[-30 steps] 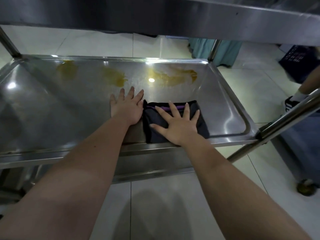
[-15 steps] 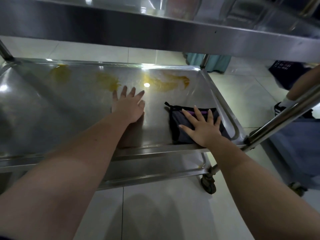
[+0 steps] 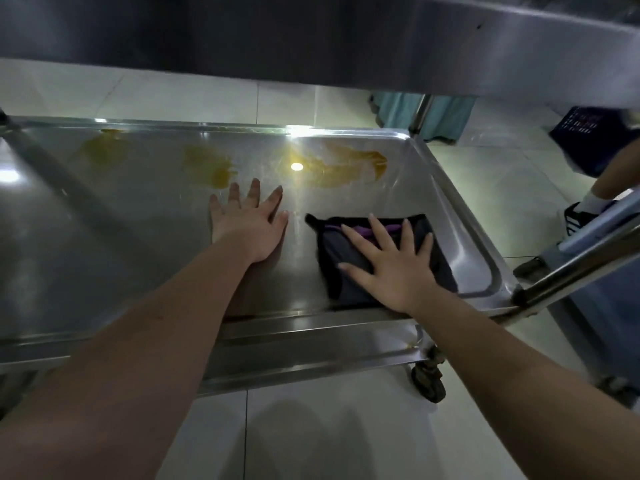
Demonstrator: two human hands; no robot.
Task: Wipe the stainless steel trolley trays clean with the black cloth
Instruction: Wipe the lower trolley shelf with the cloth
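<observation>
Near rim: both forearms cross it onto tray (image 3: pixel 104 244).
Right hand (image 3: pixel 394 268): grip spread, fingers straight, palm pressing folded black cloth (image 3: pixel 332 261) flat in near right corner of tray.
Left hand (image 3: pixel 247 225): grip spread, flat on bare steel, just left of cloth, not touching it.
Beyond: three yellow stains (image 3: pixel 346 168) in row along far rim. Largest lies ahead of cloth, slightly left. Other two lie further left, beyond left hand.
Judgement: next stroke should run forward, away from body; right hand with cloth best placed for largest stain.
</observation>
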